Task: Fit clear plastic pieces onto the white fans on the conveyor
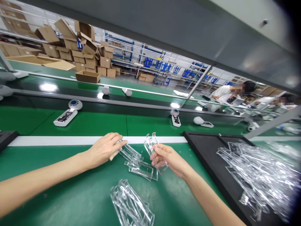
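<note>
My right hand [162,157] grips a clear plastic frame [149,144], held tilted above the green work surface. To its left, my left hand [107,149] has its fingers closed at the upper end of another clear frame [130,153]. That frame overlaps a few more clear frames [143,171] lying between the hands. Nearer to me, a small pile of clear frames [130,204] rests on the green surface [82,194]. At the right, a large heap of clear frames [261,172] fills a black tray [202,147].
Beyond the white strip [82,140], a green conveyor [105,122] carries white devices [66,117] with open housings. A slanted grey panel [164,34] hangs overhead. Cardboard boxes [89,59] are stacked at the back left. Co-workers sit at the far right. Another black tray [7,138] edges in at left.
</note>
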The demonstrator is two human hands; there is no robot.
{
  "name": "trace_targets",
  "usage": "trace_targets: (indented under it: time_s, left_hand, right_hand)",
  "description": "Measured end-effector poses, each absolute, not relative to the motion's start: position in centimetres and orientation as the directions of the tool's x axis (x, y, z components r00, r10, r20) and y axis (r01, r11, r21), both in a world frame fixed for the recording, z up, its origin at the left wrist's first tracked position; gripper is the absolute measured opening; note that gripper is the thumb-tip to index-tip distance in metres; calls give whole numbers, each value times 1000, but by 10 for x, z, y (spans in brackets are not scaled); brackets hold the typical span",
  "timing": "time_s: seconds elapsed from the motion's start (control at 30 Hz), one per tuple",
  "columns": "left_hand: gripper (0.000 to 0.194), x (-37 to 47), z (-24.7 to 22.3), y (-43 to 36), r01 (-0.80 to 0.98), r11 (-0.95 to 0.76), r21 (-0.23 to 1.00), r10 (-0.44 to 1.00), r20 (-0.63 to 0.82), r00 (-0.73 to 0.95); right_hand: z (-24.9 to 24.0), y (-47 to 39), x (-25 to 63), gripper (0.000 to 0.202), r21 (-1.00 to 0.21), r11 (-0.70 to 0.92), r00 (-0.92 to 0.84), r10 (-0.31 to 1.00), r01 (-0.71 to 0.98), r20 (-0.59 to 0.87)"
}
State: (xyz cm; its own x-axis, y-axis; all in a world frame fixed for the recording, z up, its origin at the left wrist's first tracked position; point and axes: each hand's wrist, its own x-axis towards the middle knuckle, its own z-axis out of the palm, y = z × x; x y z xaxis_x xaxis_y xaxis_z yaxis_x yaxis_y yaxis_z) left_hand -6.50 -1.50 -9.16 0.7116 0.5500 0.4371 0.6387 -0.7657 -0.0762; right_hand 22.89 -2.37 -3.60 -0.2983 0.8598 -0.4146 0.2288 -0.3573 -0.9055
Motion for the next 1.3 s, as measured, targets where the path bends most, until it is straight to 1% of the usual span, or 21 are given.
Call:
trace_targets:
  time_s: [0.1, 0.2, 0.33, 0.43, 0.5, 0.57, 0.63, 0.73, 0.8, 0.87, 0.93, 0.97, 1.0, 1.03, 1.07, 1.1, 1.13, 1.17, 1.2, 1.23, 1.3]
  left_hand:
    - [54, -50, -92, -12, 635, -769, -75, 545, 442, 712]
    - [60, -42, -78, -18, 580, -811, -79, 475, 489, 732]
    - [65, -28, -52, -28, 466, -873, -142, 315, 564, 763]
    - [58, -7, -46, -28, 412, -890, -196, 232, 583, 779]
    - [51, 9, -48, -26, 396, -893, -215, 221, 556, 801]
    - [48, 22, -49, -24, 378, -903, -202, 238, 497, 834]
    - [50, 31, -46, -23, 349, -926, -141, 259, 434, 863]
    - [57, 33, -34, -24, 319, -948, 22, 298, 416, 859]
    - [57, 26, -28, -23, 373, -915, 154, 402, 439, 803]
    - [53, 13, -31, -19, 450, -854, 260, 519, 396, 757]
    - [55, -3, -42, -15, 497, -818, 291, 568, 270, 777]
    - [58, -10, -50, -13, 506, -815, 283, 564, 190, 803]
    - [60, -17, -57, -11, 514, -813, 274, 558, 115, 822]
    - [60, -23, -63, -9, 528, -804, 272, 561, 54, 826]
    - [59, -28, -68, -8, 546, -790, 280, 570, 4, 822]
    - [57, -31, -71, -7, 564, -771, 296, 582, -35, 813]
    - [56, -32, -73, -7, 580, -751, 314, 593, -65, 803]
    - [55, -32, -73, -6, 593, -735, 330, 601, -90, 794]
    - [54, -32, -72, -6, 603, -722, 339, 606, -108, 788]
    - [54, -31, -71, -5, 609, -715, 344, 610, -118, 783]
    - [53, -29, -69, -4, 607, -714, 349, 610, -116, 784]
  right_hand:
    - [-34, -33, 238, 37, -897, -432, -329, 837, 93, -437]
    - [-38, -38, 245, 36, -887, -449, -287, 841, 105, -459]
    - [-47, -37, 243, 40, -888, -453, -259, 851, 80, -458]
    - [-49, -39, 234, 41, -872, -488, -389, 812, -43, -435]
    - [-47, -45, 227, 47, -839, -529, -502, 765, -131, -404]
    - [-45, -52, 223, 53, -822, -538, -551, 750, -186, -366]
    - [-44, -59, 223, 54, -834, -514, -532, 772, -201, -347]
    - [-48, -67, 233, 48, -840, -505, -457, 806, -201, -375]
    - [-49, -69, 244, 45, -833, -508, -397, 826, -220, -399]
    - [-49, -70, 255, 41, -864, -465, -322, 862, -192, -393]
    - [-47, -69, 261, 31, -941, -338, -225, 917, -2, -329]
    - [-47, -68, 261, 25, -958, -227, -170, 952, 173, -256]
    - [-47, -67, 258, 23, -920, -93, -130, 980, 381, -153]
    - [-48, -67, 253, 27, -810, 48, -122, 992, 584, -30]
    - [-51, -66, 245, 36, -645, 171, -154, 985, 745, 83]
    - [-55, -66, 236, 45, -462, 270, -217, 962, 845, 165]
    - [-59, -67, 227, 51, -297, 350, -300, 932, 889, 203]
    - [-64, -69, 218, 55, -171, 414, -379, 903, 894, 203]
    - [-70, -71, 209, 54, -90, 463, -442, 878, 882, 186]
    - [-74, -74, 202, 52, -50, 497, -484, 860, 866, 161]
    - [-81, -79, 192, 55, -52, 525, -517, 848, 850, 116]
